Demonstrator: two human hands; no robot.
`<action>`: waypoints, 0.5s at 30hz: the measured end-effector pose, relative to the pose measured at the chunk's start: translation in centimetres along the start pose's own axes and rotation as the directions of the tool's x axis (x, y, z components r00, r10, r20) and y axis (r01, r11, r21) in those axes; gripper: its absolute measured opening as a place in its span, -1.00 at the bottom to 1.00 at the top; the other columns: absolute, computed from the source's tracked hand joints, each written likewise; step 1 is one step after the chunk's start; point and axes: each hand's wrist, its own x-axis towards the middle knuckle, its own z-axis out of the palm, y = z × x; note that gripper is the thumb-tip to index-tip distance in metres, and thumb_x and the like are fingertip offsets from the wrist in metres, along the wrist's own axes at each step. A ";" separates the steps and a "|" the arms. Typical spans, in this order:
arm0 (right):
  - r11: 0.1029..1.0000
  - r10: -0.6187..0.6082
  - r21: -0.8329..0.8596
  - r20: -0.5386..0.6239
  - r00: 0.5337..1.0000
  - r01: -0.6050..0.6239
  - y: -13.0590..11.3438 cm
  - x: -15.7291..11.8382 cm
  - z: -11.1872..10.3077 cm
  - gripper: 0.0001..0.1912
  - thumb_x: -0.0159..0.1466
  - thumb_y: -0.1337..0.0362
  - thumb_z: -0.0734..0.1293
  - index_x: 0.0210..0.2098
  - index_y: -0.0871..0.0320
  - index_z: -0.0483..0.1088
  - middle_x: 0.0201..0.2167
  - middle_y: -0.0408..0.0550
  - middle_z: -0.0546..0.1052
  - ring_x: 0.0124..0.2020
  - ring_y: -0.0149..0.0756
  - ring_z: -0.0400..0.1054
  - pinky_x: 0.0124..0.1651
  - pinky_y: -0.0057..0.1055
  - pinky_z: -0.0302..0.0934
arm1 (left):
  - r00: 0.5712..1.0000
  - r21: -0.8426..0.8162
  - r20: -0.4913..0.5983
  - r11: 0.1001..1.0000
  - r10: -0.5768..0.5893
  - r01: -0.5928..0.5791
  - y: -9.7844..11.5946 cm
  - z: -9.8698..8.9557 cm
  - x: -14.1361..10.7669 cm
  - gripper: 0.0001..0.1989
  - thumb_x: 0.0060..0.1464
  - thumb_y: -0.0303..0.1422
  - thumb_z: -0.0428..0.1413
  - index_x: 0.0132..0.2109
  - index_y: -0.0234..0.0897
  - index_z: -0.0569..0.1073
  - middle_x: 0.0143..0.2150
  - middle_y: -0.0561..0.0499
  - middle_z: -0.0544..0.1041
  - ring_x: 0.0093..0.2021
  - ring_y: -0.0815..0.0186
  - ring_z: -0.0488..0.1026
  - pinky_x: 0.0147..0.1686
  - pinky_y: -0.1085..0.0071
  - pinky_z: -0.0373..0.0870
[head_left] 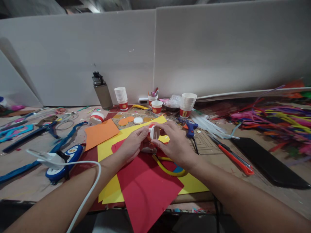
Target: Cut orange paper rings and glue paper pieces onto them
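Note:
Between both hands, above the sheets of paper, is a small red and white paper cup, tipped on its side. My left hand grips it from the left, thumb on top. Closed round its other side is my right hand, with fingers at the rim. Beneath the hands lie a red paper sheet, yellow sheets and yellow-handled scissors, partly hidden by my right wrist. An orange sheet lies to the left, and a round white lid or disc sits just behind, beside orange paper circles.
Stacked cups and another stack stand behind, near a bottle. On the right are a blue glue gun, glue sticks, a red cutter and a black phone-like slab. A blue power strip is left.

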 end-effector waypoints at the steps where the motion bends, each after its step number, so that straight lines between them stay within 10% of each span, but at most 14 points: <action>1: 1.000 0.002 0.007 0.001 1.000 -0.002 0.0 0.0 0.0 -0.57 0.17 0.34 0.44 0.02 0.05 0.35 -0.15 0.00 0.42 -0.12 -0.19 0.36 -0.07 -0.17 0.36 | 1.000 -0.012 0.008 1.000 -0.003 0.003 0.0 0.0 0.0 -0.69 0.09 -0.12 0.18 -0.13 -0.24 0.48 -0.36 0.02 0.50 -0.41 0.38 0.49 -0.33 0.37 0.54; 9: 0.999 0.035 0.037 0.046 0.998 -0.036 0.3 0.1 -0.1 -0.58 0.17 0.34 0.45 0.02 0.07 0.37 -0.15 -0.01 0.43 -0.10 -0.22 0.34 -0.03 -0.19 0.33 | 0.995 -0.027 0.089 0.998 -0.046 0.049 0.1 0.0 0.0 -0.59 0.07 -0.22 0.21 0.07 -0.20 0.43 -0.21 -0.05 0.54 -0.34 0.34 0.51 -0.31 0.36 0.54; 15: 0.990 0.109 0.084 0.100 0.989 -0.117 1.0 0.5 -0.5 -0.60 0.20 0.23 0.43 0.02 0.10 0.39 -0.11 0.02 0.42 -0.15 -0.24 0.38 -0.14 -0.24 0.37 | 0.998 -0.032 -0.046 0.999 -0.040 0.039 0.7 0.1 0.3 -0.69 0.05 -0.47 0.08 -0.02 -0.32 0.40 -0.23 -0.09 0.56 -0.39 0.32 0.54 -0.42 0.37 0.53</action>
